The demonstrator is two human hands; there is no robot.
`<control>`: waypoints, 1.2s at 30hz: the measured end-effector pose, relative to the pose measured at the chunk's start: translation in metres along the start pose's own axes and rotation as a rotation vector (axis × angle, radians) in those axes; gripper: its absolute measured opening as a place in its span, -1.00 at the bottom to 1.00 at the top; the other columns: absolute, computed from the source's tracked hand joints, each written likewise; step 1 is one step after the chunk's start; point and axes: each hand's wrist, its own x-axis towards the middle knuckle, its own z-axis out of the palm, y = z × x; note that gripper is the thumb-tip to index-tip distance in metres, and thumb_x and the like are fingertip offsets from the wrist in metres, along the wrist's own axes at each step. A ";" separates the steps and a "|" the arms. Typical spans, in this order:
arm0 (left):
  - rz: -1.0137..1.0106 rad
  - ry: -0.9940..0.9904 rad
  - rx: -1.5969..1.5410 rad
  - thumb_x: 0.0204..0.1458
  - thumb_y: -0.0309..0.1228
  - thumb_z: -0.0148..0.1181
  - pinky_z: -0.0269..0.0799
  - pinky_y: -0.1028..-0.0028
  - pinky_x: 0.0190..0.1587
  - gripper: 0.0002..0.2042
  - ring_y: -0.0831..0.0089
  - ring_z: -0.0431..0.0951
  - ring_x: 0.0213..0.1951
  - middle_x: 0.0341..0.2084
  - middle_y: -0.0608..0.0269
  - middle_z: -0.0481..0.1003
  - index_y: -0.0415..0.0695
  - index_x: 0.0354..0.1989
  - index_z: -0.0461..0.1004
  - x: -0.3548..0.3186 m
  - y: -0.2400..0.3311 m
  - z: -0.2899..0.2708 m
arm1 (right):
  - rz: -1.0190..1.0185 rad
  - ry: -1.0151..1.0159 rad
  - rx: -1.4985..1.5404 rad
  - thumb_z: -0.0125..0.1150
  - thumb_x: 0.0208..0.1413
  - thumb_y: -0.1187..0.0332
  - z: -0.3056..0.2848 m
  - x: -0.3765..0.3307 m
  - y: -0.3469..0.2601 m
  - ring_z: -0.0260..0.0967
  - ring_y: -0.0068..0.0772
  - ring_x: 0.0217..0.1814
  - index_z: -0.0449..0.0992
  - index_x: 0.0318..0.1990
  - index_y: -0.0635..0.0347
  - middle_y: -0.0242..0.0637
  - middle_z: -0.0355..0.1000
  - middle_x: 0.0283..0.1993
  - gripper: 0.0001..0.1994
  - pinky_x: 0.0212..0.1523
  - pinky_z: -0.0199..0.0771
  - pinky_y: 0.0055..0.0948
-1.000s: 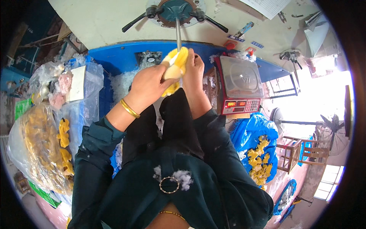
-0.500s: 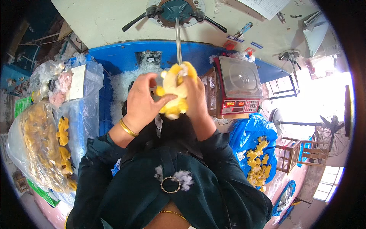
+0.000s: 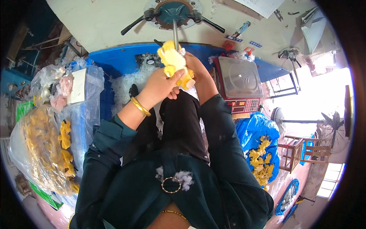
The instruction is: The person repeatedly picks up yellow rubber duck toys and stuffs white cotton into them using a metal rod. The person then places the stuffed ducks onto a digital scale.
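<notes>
I hold a yellow plush toy (image 3: 173,63) up in front of me with both hands. My left hand (image 3: 160,87) grips its lower left side; a gold bangle sits on that wrist. My right hand (image 3: 194,65) wraps the toy's right side and is partly hidden behind it. The toy sits against a thin metal nozzle pipe (image 3: 175,32) that comes down from a round teal machine fitting (image 3: 173,9) with two black handles. White stuffing fibre (image 3: 129,84) lies in the blue trough (image 3: 114,57) below the nozzle.
A digital weighing scale (image 3: 239,82) stands to the right. A clear plastic bag of yellow toy skins (image 3: 42,152) is at my left. A blue bag holding yellow plush toys (image 3: 261,152) lies on the floor at right. Wooden chair (image 3: 295,152) and fans stand farther right.
The toy has swelled from a flat yellow skin to a rounded, fuller shape. My hands shifted slightly upward and my left hand moved lower on the toy.
</notes>
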 end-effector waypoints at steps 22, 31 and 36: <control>-0.086 -0.002 -0.422 0.13 -0.14 0.15 0.37 0.64 -0.60 -0.71 0.57 0.48 -0.56 -0.58 0.32 0.44 -0.15 -0.31 0.42 0.032 0.018 0.001 | -0.189 0.379 -0.471 0.02 0.15 0.39 0.008 0.061 -0.037 0.50 -0.36 -0.37 0.52 -0.22 0.35 -0.20 0.52 -0.31 -0.78 -0.35 0.50 -0.42; -0.226 -0.106 -0.467 -0.04 -0.43 0.25 0.45 0.61 -0.55 -0.81 0.56 0.46 -0.60 -0.55 0.32 0.46 -0.17 -0.25 0.46 0.021 0.011 -0.006 | -0.101 0.418 -0.325 -0.03 0.15 0.40 0.021 0.025 -0.026 0.47 -0.40 -0.35 0.50 -0.19 0.40 -0.19 0.49 -0.32 -0.76 -0.32 0.47 -0.40; -0.230 -0.194 -0.566 -0.05 -0.42 0.29 0.28 0.70 -0.66 -0.77 0.64 0.40 -0.65 -0.57 0.32 0.45 -0.19 -0.23 0.46 0.001 0.021 -0.027 | -0.076 0.490 -0.134 -0.04 0.09 0.43 0.031 -0.003 -0.018 0.48 -0.34 -0.33 0.48 -0.22 0.47 -0.12 0.48 -0.31 -0.75 -0.33 0.48 -0.37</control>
